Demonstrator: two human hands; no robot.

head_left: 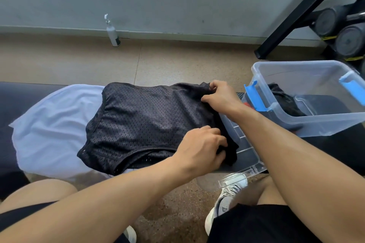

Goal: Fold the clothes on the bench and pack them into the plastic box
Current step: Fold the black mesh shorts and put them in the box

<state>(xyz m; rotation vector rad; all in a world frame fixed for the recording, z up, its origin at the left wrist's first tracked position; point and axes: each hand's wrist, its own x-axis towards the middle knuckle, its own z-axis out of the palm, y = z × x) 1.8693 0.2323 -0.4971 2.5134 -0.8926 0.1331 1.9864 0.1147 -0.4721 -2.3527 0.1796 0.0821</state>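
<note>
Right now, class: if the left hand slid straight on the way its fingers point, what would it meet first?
The left hand points right along the black mesh garment. Past its edge, it would likely first meet the clear lid beside the plastic box, though depth is unclear.

The black mesh shorts [150, 122] lie on the crumpled white cloth [53, 124], on the dark padded bench [7, 100]. To their right sits the clear plastic box with blue latches [296, 124], with my hands at the shorts' right edge.

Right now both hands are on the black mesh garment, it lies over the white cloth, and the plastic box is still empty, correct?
Not quite: the head view shows a dark garment already inside the plastic box. The rest holds: left hand and right hand grip the black mesh garment over the white cloth.
</note>
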